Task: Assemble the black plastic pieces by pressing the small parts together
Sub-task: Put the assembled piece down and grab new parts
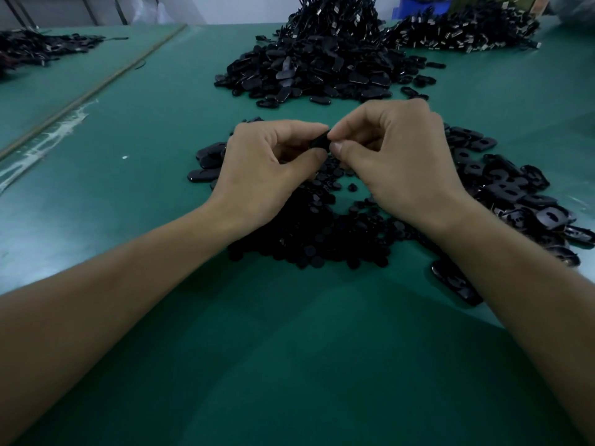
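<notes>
My left hand and my right hand meet above the middle of the green table. Both pinch one small black plastic piece between thumbs and forefingers; most of it is hidden by the fingers. Under my hands lies a heap of small round black parts. Flat oval black shells with a slot in each spread out to the right, and a few smooth oval shells lie to the left of my left hand.
A big pile of black oval pieces rises at the back centre, with a bundle of cabled parts behind it to the right. Another dark pile sits far left. A seam with white residue crosses the table's left side.
</notes>
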A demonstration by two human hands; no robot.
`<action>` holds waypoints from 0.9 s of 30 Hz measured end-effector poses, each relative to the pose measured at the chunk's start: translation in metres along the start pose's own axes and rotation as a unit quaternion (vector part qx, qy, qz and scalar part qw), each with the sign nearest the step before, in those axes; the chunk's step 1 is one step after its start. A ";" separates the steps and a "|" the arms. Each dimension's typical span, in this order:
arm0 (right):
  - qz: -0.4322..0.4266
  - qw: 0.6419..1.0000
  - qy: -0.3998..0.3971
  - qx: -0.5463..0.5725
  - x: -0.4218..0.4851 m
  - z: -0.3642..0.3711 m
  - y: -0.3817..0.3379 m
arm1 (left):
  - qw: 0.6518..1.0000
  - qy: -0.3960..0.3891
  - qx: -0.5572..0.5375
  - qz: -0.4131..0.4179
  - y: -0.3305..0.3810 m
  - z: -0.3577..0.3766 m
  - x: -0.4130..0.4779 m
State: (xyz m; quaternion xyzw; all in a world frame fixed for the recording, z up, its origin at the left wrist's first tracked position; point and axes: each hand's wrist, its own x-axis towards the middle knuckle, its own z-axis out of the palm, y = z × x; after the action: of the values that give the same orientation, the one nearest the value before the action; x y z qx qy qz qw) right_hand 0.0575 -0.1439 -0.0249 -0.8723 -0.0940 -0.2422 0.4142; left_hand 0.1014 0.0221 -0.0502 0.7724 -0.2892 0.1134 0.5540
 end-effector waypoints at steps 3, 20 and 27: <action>-0.010 1.000 -0.006 -0.014 -0.001 0.000 -0.002 | 1.000 -0.006 0.007 -0.007 0.001 0.000 0.000; -0.025 0.988 -0.118 -0.092 -0.006 0.010 -0.007 | 0.985 0.025 0.169 0.031 0.003 -0.002 -0.005; -0.050 0.990 -0.123 -0.038 -0.008 0.006 -0.006 | 0.983 0.036 0.177 0.030 -0.001 -0.006 -0.001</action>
State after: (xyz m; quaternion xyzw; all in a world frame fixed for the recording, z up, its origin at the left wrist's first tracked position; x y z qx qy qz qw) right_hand 0.0503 -0.1355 -0.0286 -0.9050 -0.1781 -0.1569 0.3531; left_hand 0.1016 0.0280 -0.0494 0.8443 -0.2678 0.2072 0.4153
